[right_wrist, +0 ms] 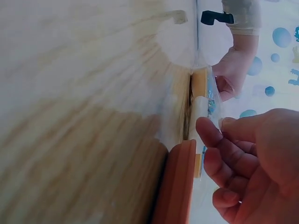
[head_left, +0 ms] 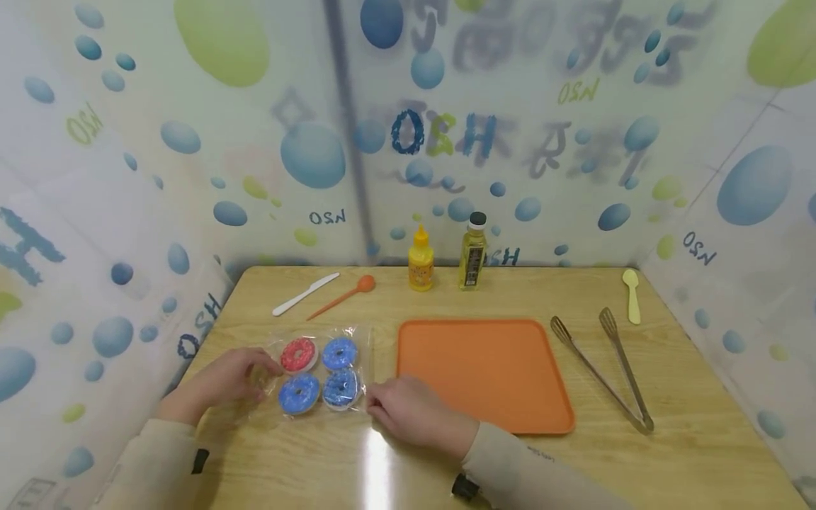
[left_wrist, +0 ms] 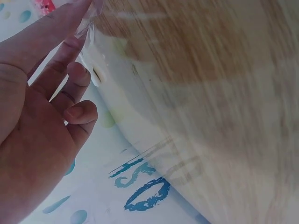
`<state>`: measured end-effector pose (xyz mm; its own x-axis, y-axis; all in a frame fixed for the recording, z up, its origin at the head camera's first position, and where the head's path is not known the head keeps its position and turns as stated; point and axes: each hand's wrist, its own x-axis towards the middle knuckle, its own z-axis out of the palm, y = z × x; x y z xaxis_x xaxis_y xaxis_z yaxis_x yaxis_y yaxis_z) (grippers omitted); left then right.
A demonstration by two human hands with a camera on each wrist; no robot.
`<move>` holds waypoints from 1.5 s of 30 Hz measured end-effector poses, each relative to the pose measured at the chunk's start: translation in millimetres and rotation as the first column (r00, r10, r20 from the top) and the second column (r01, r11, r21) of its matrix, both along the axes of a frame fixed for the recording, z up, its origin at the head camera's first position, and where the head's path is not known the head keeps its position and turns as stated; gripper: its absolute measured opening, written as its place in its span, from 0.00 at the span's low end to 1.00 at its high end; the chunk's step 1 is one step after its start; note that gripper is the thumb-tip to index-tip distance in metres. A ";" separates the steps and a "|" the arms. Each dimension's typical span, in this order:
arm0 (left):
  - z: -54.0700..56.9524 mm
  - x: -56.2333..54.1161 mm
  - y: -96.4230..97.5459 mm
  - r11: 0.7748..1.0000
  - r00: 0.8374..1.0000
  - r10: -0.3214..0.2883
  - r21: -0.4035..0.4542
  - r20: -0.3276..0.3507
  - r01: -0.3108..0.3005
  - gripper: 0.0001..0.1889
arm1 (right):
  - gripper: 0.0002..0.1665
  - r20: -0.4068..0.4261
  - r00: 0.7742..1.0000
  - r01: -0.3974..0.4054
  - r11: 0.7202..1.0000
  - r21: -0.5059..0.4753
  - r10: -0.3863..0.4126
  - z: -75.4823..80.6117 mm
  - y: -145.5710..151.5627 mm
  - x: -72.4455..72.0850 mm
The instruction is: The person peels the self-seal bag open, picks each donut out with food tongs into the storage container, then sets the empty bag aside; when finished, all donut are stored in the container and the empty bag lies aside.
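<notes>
A clear plastic bag (head_left: 365,347) lies on the table's left half and holds several donuts. One is a red-iced donut (head_left: 299,354); the others have blue icing, like the front left blue donut (head_left: 299,394). My left hand (head_left: 232,375) pinches the bag's left edge between thumb and fingertips; the left wrist view shows clear film (left_wrist: 93,16) at those fingertips, the other fingers loosely bent. At the bag's right edge, my right hand (head_left: 411,411) pinches the film with thumb and index finger, beside the orange tray (head_left: 478,368).
Behind the bag lie a white knife (head_left: 306,294) and an orange spoon (head_left: 344,296). A yellow squeeze bottle (head_left: 421,265) and an oil bottle (head_left: 472,255) stand near the back wall. Metal tongs (head_left: 612,382) lie right of the tray, a pale yellow spoon (head_left: 632,297) behind them.
</notes>
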<state>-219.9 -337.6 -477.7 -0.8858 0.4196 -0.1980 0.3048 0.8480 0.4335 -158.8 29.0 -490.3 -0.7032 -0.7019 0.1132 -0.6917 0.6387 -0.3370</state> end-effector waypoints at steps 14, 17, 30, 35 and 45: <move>-0.1 -1.3 -6.3 1.000 1.000 -0.009 0.016 0.019 0.009 0.20 | 0.03 0.212 0.968 0.174 0.968 -0.181 -0.135 3.1 4.1 4.1; 1.7 -1.2 -6.7 1.000 1.000 -0.007 0.014 0.018 0.007 0.20 | 0.03 0.211 0.966 0.192 0.962 -0.193 -0.150 5.0 7.6 2.1; 4.1 -2.7 1.9 1.000 0.999 0.019 -0.010 0.045 -0.019 0.20 | 0.02 0.190 0.975 0.160 0.964 -0.212 -0.119 4.7 20.7 -9.4; 5.5 -3.2 6.4 0.999 0.997 0.037 -0.005 0.072 -0.037 0.20 | 0.09 0.088 0.994 0.078 0.983 -0.169 -0.064 5.7 15.1 -18.6; 6.9 0.9 8.5 0.999 0.995 0.053 -0.002 0.084 -0.053 0.20 | 0.14 0.006 0.990 -0.136 0.983 -0.120 0.138 6.7 -3.6 -23.1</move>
<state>-219.0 -329.1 -470.8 -0.8870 0.3724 -0.2729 0.2216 0.8619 0.4561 -181.9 25.4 -483.6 -0.6033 -0.7740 0.1922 -0.7645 0.4927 -0.4156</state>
